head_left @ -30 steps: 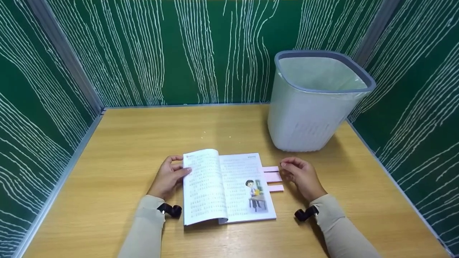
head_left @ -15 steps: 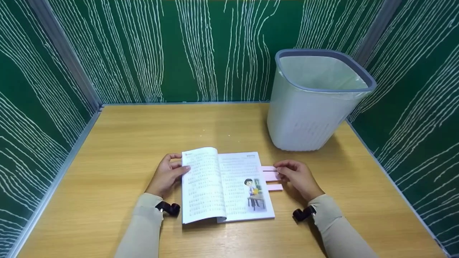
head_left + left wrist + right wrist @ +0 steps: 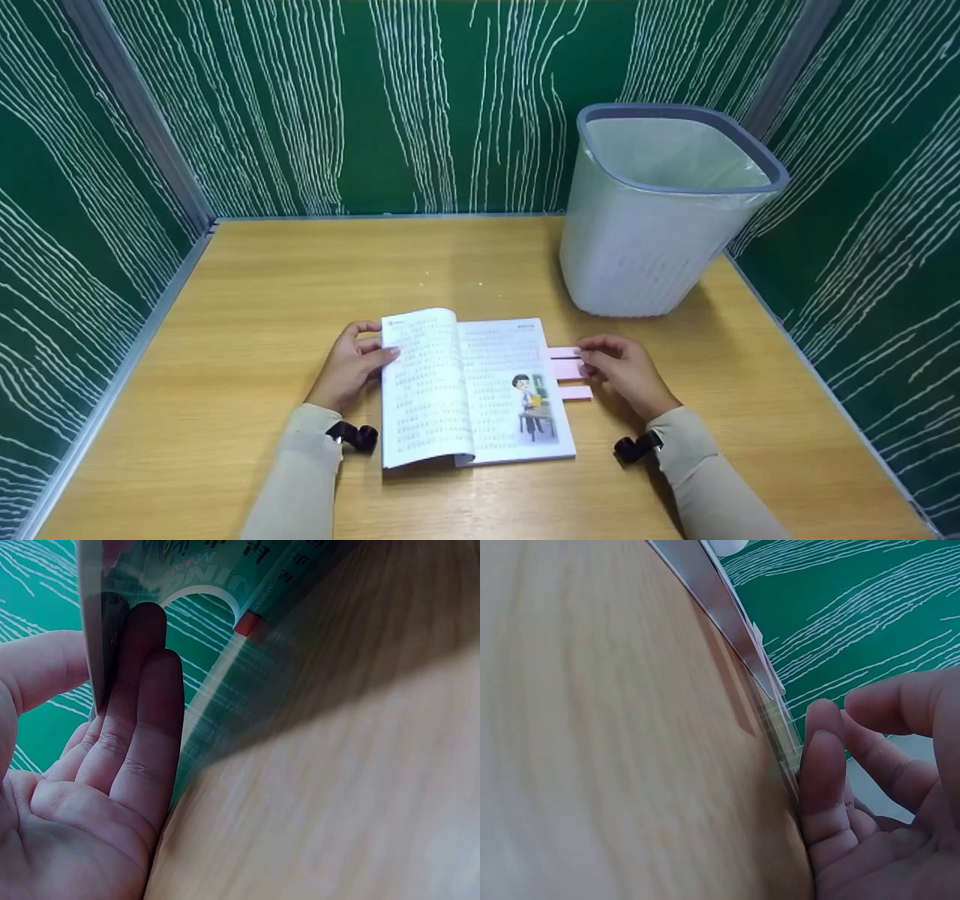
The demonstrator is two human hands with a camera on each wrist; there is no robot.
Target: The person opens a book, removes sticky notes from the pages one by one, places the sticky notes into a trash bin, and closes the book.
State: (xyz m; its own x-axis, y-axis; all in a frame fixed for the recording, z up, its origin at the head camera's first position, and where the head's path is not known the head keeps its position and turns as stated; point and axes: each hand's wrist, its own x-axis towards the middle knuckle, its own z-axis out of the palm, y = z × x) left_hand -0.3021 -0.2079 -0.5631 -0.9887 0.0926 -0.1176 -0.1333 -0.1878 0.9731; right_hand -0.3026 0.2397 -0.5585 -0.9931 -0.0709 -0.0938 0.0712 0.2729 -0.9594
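Observation:
An open book [image 3: 487, 341] lies on the wooden table, its left pages raised and bowed. My left hand [image 3: 349, 369] grips those pages at their outer edge, thumb [image 3: 386, 355] on top and fingers behind. In the left wrist view the green printed cover [image 3: 217, 577] shows past my fingers. Pink paper strips stick out from the book's right edge: an upper one [image 3: 562, 352], a wider middle one [image 3: 568, 369] and a lower one [image 3: 576, 393]. My right hand [image 3: 628, 375] pinches the upper strip's outer end between thumb and fingertips, which hide that end.
A white bin [image 3: 637, 247] with a grey rim and a liner stands at the back right of the table [image 3: 300, 270]. Small white specks [image 3: 481, 284] lie behind the book. Green panels with white lines [image 3: 480, 105] enclose the back and sides.
My right hand has moved slightly left, from just beyond the strips' ends onto the upper strip. My left hand has kept its grip on the pages.

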